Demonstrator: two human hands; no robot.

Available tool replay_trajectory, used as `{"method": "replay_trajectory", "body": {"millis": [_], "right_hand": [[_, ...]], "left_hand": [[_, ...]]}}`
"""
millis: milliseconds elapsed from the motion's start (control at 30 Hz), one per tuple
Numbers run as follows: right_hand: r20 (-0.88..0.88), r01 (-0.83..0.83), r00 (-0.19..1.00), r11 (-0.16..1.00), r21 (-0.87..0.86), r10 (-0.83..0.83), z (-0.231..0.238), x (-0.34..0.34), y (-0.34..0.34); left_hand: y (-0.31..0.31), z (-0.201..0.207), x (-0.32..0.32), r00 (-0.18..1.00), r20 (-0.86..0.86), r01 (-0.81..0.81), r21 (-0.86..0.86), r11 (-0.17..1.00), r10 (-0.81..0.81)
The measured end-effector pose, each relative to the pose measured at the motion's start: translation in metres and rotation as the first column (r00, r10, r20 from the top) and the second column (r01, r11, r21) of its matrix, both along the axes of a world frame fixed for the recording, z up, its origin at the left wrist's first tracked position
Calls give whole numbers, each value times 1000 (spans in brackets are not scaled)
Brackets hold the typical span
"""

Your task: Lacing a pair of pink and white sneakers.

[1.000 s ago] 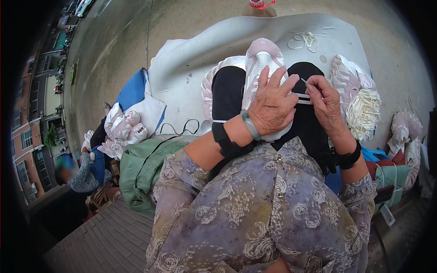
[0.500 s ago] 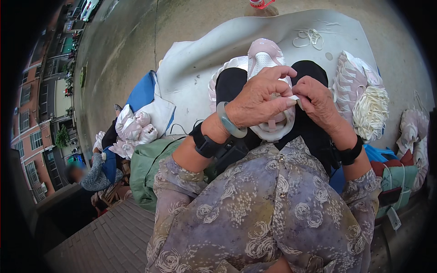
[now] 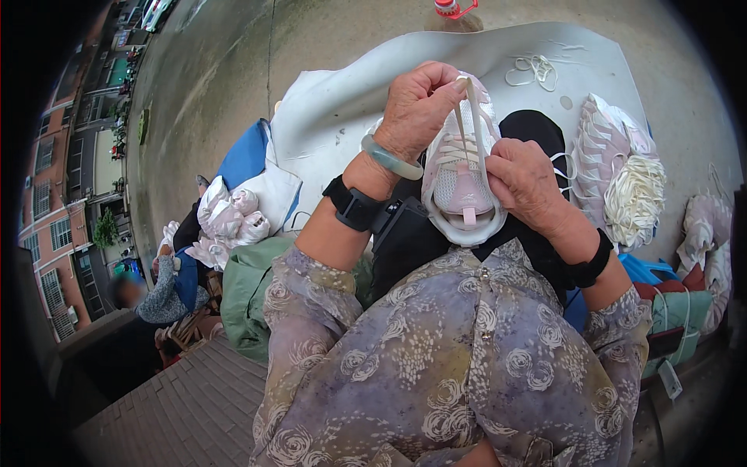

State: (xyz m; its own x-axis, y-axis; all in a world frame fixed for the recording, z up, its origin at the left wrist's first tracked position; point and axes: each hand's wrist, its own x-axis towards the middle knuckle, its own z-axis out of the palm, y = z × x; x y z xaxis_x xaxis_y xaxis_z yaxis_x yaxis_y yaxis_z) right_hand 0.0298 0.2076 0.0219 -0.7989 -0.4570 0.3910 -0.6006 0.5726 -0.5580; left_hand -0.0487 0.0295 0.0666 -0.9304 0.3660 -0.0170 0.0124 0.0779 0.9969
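Note:
A pale pink and white sneaker [image 3: 464, 191] lies on my lap between my knees, its heel opening toward me. My left hand [image 3: 426, 105], with a pale bangle at the wrist, is raised over the shoe's front half. Its thumb and fingertips pinch a cream shoelace [image 3: 475, 117], which is pulled up into a loop. Closed beside the right edge of the shoe is my right hand [image 3: 529, 183], gripping the same lace lower down. Lacing crosses the tongue below the left hand. My left fingers cover part of the toe.
To my right are stacked laced shoe pieces [image 3: 597, 156] and a bundle of cream laces [image 3: 636, 201]. A loose lace [image 3: 533, 71] lies on the white sheet [image 3: 342, 101]. At left are a green bag [image 3: 253, 292], wrapped white bundles [image 3: 229, 218] and another seated person [image 3: 175, 292].
My hands have parted: the left moved up toward the shoe's toe, drawing out the lace, while the right came slightly lower. The shoe's tongue and opening are now uncovered.

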Motion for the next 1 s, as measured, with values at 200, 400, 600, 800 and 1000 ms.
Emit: {"method": "replay_trajectory", "body": {"millis": [200,400,600,800,1000], "right_hand": [[26,-7,1000,999,-49,8,1,-3,-3],[295,34,955,968,-251,43,-6,-4,-5],[481,73,868,923,-377,128,-15,-5,-17],[503,132,864,951,-279,28,-7,1,-13],[635,158,771,953,-259,45,-4,2,-10]], "left_hand": [[4,-33,-30,990,-133,-82,-257,963,49],[16,-22,-20,964,-256,-101,-80,992,77],[21,3,-4,879,-443,102,-188,977,-177],[28,8,17,761,-578,60,-389,919,-294],[-20,-4,52,770,-601,-180,-529,829,-216]]}}
